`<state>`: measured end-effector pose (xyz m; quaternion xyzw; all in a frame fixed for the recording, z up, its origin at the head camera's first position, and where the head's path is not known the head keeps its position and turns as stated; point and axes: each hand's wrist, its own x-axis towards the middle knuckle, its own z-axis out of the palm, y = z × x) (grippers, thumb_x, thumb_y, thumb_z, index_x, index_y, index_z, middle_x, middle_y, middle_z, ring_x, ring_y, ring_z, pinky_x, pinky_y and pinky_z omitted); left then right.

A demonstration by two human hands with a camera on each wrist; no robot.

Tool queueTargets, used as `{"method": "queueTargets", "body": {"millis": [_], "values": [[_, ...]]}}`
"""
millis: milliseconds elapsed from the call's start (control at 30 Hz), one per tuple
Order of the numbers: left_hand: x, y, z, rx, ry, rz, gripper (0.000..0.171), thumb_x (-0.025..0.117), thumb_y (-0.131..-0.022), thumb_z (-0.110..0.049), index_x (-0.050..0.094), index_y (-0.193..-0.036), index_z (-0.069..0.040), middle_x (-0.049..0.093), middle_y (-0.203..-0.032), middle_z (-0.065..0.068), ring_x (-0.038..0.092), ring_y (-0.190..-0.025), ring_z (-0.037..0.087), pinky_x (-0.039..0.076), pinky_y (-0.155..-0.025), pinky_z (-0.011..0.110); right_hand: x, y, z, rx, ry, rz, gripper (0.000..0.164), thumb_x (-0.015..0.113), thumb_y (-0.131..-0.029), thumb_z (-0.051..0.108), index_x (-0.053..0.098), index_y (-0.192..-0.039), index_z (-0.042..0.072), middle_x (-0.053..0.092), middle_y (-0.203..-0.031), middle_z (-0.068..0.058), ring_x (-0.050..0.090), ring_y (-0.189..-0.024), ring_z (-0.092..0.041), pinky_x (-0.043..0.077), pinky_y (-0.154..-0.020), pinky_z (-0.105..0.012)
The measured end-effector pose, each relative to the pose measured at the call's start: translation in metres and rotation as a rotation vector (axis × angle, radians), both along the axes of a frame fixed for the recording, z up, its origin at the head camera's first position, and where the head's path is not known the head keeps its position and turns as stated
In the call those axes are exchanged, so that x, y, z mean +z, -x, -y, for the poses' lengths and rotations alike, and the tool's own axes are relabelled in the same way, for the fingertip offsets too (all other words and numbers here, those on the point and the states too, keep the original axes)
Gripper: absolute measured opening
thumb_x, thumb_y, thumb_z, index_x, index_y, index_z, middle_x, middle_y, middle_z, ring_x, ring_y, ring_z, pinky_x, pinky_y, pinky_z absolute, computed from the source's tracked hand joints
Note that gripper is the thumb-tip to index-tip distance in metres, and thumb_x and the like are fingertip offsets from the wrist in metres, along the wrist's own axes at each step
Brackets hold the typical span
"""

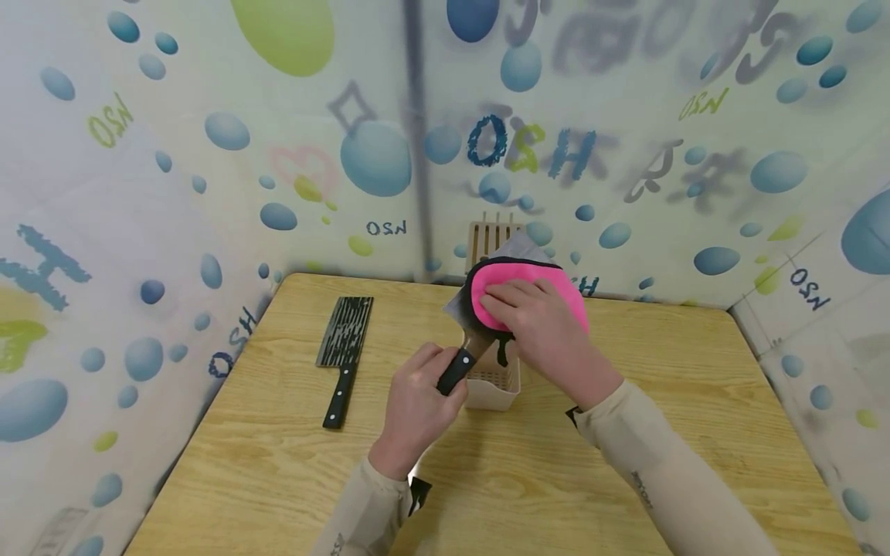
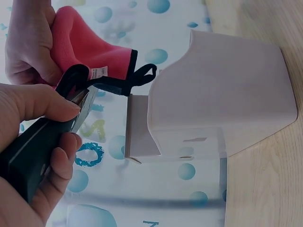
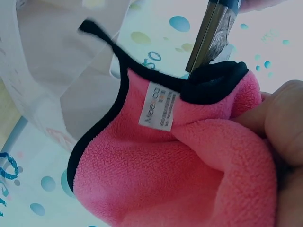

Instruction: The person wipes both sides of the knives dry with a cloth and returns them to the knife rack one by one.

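My left hand grips the black riveted handle of a cleaver, held up over the table. Its broad grey blade shows at the far corner; most of it lies behind a pink cloth with black edging. With my right hand I hold that cloth folded over the blade, fingers pressing on its upper face. In the right wrist view, a white label and black loop show on the cloth, and the fingers bunch its side. The left wrist view shows the thumb along the handle.
A pale plastic holder with a slotted back stands below the cloth. Left on the wooden table lies another cleaver, with a black-streaked blade and black handle. Patterned curtains surround the table's back and sides.
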<state>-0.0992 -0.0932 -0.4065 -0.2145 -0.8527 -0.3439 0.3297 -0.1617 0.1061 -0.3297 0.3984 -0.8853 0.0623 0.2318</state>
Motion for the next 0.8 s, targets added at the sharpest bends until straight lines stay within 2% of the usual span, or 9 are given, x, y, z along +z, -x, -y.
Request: {"method": "queueTargets", "body": {"millis": [400, 633, 800], "values": [[-0.001, -0.002, -0.003, -0.017, 0.011, 0.025, 0.026, 0.078, -0.072, 0.004, 0.076, -0.097, 0.0, 0.064, -0.083, 0.006, 0.06, -0.065, 0.016, 0.052, -0.056, 0.029, 0.004, 0.018, -0.01, -0.072, 0.02, 0.06, 0.054, 0.075, -0.076, -0.013, 0.072, -0.127, 0.002, 0.072, -0.126, -0.016, 0.067, -0.118, -0.034, 0.052, -0.1, -0.051], [-0.002, -0.003, -0.003, -0.021, 0.015, 0.029, 0.026, 0.078, -0.072, 0.004, 0.076, -0.098, 0.0, 0.064, -0.084, 0.006, 0.059, -0.064, 0.015, 0.051, -0.055, 0.027, 0.007, 0.031, -0.019, -0.06, 0.047, 0.072, 0.048, 0.066, -0.08, -0.016, 0.073, -0.125, 0.001, 0.072, -0.124, -0.017, 0.068, -0.117, -0.033, 0.053, -0.099, -0.05], [-0.003, -0.003, -0.003, -0.023, 0.018, 0.021, 0.026, 0.078, -0.071, 0.004, 0.076, -0.097, 0.0, 0.064, -0.084, 0.006, 0.059, -0.064, 0.015, 0.05, -0.055, 0.027, 0.009, 0.038, -0.024, -0.072, 0.064, 0.067, 0.044, 0.067, -0.083, -0.011, 0.074, -0.125, 0.002, 0.073, -0.124, -0.016, 0.069, -0.115, -0.033, 0.055, -0.095, -0.051]]}}
